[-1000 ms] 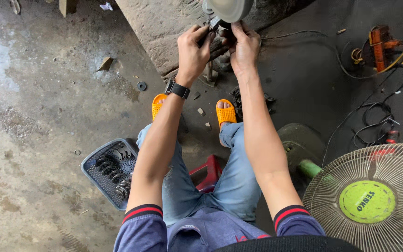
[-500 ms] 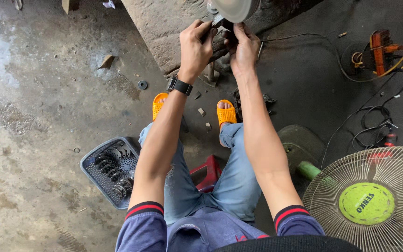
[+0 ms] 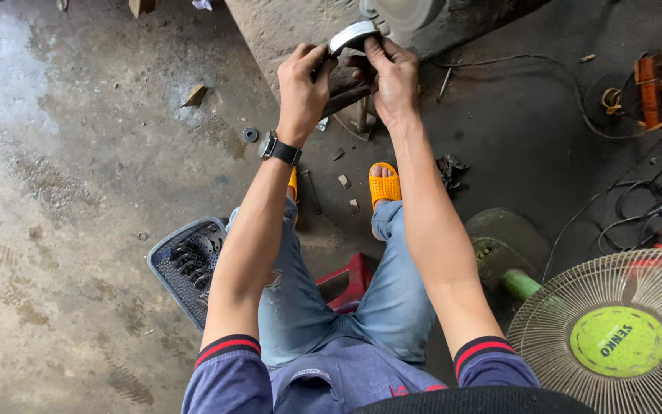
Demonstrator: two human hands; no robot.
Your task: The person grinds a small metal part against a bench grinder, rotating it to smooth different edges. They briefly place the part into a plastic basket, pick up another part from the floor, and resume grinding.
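A shiny metal ring [image 3: 352, 34], kind of a flat curved band, sits pinched between both hands up near the top of the view, right under a round grey grinding wheel [image 3: 404, 11]. The left hand [image 3: 303, 80] grips its left end, the right hand [image 3: 392, 77] clamps the right end, both closed tight on it. Below them a dark metal bar [image 3: 344, 98] partly hides behind the fingers. Orange sandals [image 3: 384, 184] rest on rough stained concrete, a grey basket [image 3: 172, 264] of dark rings sits by the left knee, a red stool [image 3: 354, 277] underneath, and a wire-caged fan [image 3: 611, 337] at lower right.
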